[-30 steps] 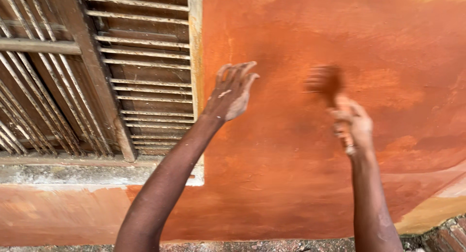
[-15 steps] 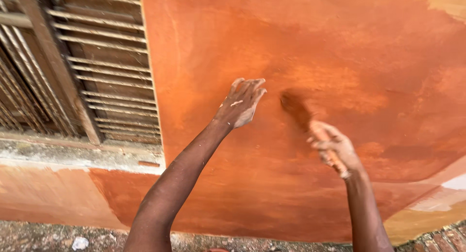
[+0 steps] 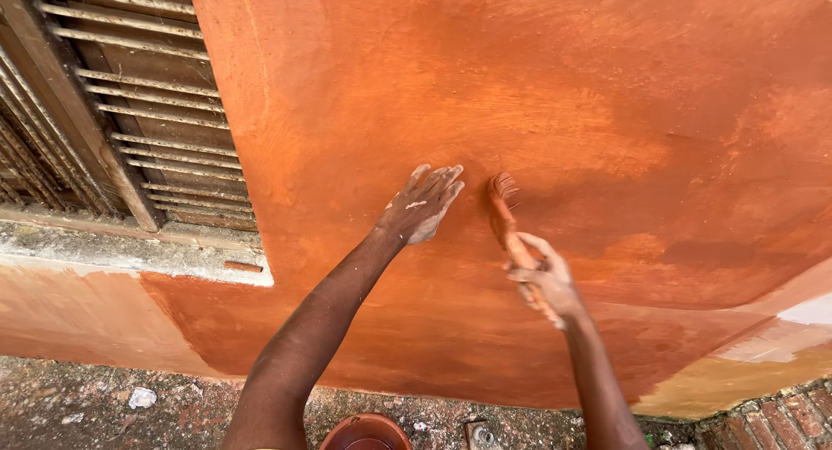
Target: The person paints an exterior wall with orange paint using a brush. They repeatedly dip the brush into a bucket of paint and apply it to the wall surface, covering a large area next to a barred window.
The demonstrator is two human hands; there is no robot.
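Wall (image 3: 607, 95): rough plaster w/ wet matt orange paint; shutter (image 3: 147, 112): weathered wood.

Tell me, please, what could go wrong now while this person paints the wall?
The left hand presses flat on the wall, so it may smear fresh paint. The brush in the right hand works close to that hand and could paint it. The bowl below could be kicked over.

Head view, close, facing orange wall (image 3: 607, 86)
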